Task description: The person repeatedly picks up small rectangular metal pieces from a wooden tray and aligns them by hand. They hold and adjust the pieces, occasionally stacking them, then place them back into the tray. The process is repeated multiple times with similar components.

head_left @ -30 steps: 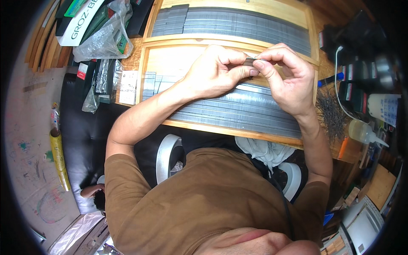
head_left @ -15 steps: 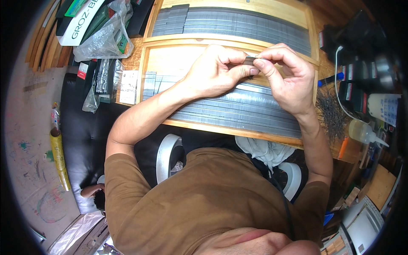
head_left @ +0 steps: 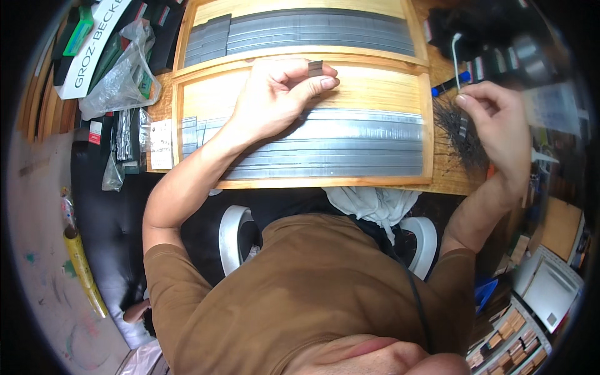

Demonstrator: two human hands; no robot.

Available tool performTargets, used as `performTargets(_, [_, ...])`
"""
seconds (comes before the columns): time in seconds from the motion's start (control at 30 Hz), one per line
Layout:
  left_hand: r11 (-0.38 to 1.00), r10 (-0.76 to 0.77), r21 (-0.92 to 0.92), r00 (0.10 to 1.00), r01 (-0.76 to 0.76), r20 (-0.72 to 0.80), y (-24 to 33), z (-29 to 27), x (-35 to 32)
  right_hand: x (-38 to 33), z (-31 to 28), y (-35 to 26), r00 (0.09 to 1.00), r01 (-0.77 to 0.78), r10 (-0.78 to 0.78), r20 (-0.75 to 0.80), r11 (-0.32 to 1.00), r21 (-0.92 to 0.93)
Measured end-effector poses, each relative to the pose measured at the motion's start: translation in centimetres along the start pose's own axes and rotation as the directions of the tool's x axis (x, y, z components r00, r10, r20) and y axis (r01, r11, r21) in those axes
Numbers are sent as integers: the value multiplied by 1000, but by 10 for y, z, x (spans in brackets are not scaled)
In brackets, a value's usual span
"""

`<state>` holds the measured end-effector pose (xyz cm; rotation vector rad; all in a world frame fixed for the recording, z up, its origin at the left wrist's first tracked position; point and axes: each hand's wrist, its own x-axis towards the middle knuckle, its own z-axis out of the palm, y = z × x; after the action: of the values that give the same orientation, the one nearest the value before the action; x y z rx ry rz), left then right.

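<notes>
My left hand is closed over the near wooden tray, pinching a small stack of thin dark metal pieces between thumb and fingers. Rows of thin grey metal strips fill the near part of that tray, below the hand. To the right of the tray, my right hand is over a tangled pile of thin dark metal pieces, with thumb and forefinger pressed together. A short grey sliver shows just under those fingertips; I cannot tell whether they hold it.
Behind lies a second wooden tray of grey strips. Near the right hand are a blue-ended tool and a white cable. Boxes and a clear plastic bag stand at left. A white cloth hangs below the near tray.
My right hand has left the stack and moved right and down, over the tangled pile. My left hand keeps hold of the stack. The whole view has shifted a little.
</notes>
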<state>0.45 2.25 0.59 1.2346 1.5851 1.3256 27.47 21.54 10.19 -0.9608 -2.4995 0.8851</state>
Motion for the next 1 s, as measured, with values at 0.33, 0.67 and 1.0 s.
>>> performTargets(0.33, [996,-34,-76,981,49,189,76,19,-66,-62,71,-75,973,174,-227,35,828,533])
performTargets(0.67, [916,-258,-218,912,336,320,16,91,-149,-148,132,-41,992,-66,-28,127,732,678])
performTargets(1.0, [485,-541,-447,659,752,522,-21,136,-136,-248,158,17,948,-287,96,302,668,687])
